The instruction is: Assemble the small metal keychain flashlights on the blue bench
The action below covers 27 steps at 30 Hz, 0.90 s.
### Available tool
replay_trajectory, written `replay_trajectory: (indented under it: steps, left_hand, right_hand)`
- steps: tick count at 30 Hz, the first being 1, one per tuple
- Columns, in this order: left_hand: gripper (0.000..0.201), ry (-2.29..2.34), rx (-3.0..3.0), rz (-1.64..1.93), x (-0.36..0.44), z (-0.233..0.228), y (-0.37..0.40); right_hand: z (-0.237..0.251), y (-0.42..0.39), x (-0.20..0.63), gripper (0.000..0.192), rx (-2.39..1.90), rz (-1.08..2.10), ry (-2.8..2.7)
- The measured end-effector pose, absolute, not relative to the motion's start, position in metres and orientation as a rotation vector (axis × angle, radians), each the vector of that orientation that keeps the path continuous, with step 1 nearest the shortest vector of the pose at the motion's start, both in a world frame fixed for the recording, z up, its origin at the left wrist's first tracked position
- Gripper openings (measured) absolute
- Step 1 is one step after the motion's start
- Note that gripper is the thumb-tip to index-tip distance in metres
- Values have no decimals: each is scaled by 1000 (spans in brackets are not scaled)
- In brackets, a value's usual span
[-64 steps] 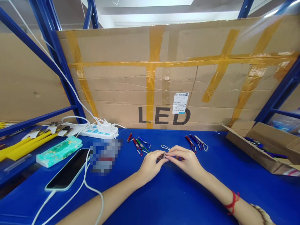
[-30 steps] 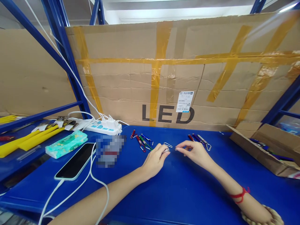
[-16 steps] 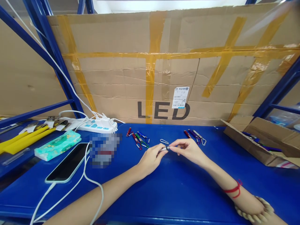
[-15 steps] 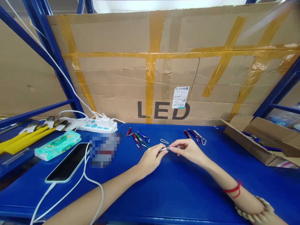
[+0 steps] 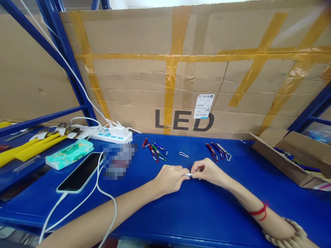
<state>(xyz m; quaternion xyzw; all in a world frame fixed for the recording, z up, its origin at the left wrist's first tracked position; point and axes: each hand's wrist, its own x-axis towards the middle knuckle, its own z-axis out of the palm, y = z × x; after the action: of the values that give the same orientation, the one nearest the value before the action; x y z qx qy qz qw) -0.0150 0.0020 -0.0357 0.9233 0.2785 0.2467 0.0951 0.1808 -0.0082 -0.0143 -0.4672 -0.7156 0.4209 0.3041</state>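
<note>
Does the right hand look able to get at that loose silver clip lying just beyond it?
Probably yes: the silver clip lies alone on bare blue table just beyond the right hand, though both hands pinch a small metal piece.

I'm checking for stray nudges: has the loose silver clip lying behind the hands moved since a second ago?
No. The loose silver clip lies in the same spot, between the left cluster of keychain lights and the right cluster.

Count on the blue table (image 5: pixel 181 213): one loose silver clip (image 5: pixel 183 154); one left cluster of keychain lights (image 5: pixel 155 150), about four, overlapping, exact number unclear; one right cluster of three keychain lights (image 5: pixel 218 151); one phone (image 5: pixel 79 172); one power strip (image 5: pixel 110 135); one tissue pack (image 5: pixel 69 153); one open carton (image 5: pixel 292 158).
</note>
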Motion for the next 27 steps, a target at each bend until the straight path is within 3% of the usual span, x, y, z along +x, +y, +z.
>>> replay_trajectory:
  steps: [12, 27]
  left_hand:
    - [20, 860, 2841, 813, -14, -34, 8]
    - [22, 879, 2380, 913, -11, -26, 3]
  right_hand:
    - [-12, -10, 174, 26, -1365, 1087, -1800]
    - [-12, -5, 171, 37, -1354, 940, -1731]
